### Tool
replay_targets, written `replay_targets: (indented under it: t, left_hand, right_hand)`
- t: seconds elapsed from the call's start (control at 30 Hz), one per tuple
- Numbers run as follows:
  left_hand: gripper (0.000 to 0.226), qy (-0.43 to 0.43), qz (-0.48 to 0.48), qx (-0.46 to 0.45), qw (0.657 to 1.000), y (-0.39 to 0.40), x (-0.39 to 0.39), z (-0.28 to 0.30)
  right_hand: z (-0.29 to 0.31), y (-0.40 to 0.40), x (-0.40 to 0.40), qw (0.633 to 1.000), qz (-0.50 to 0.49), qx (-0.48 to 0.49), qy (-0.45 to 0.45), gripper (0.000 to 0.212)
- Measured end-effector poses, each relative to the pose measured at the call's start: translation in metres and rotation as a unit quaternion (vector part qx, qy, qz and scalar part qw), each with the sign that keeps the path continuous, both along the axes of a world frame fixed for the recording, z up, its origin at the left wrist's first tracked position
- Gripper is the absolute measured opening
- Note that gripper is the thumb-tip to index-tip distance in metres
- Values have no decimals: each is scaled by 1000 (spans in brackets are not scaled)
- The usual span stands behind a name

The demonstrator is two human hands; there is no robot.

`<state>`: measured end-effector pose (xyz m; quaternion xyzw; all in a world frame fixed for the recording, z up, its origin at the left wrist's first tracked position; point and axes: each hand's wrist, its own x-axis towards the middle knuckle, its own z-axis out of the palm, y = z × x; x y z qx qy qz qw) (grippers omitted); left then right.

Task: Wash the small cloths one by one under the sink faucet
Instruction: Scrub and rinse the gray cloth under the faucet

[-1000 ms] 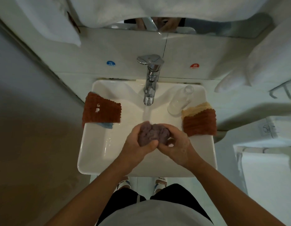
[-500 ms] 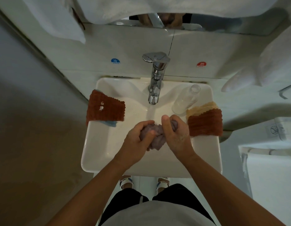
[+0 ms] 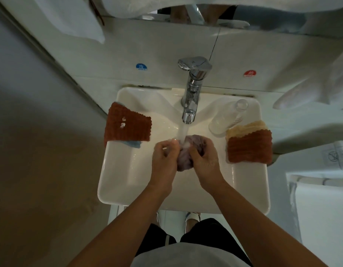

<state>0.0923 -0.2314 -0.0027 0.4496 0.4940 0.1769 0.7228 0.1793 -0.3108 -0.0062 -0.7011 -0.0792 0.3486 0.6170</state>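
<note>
Over the white rectangular ceramic sink (image 3: 120, 182), water ran from the chrome faucet (image 3: 191, 93). My left hand (image 3: 163, 160) and right hand (image 3: 204, 160) each kept a clenched grip on the bunched purple cloth (image 3: 193, 141), held in the stream. Rust-brown waffle cloths (image 3: 128, 126) hung over both rims.

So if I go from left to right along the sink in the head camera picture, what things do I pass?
Rust cloth → left hand → purple cloth → right hand → clear bottle → rust and cream cloths.
</note>
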Motion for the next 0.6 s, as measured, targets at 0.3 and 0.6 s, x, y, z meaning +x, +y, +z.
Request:
replay_targets:
  t: [0.3, 0.6]
  left_hand:
    - [13, 15, 0, 27, 1000, 7, 17, 2]
    - [42, 37, -16, 83, 996, 23, 31, -17]
  right_hand:
    - [-7, 15, -12, 975, 133, 34, -174, 18]
    - [-6, 23, -11, 975, 85, -5, -207, 13]
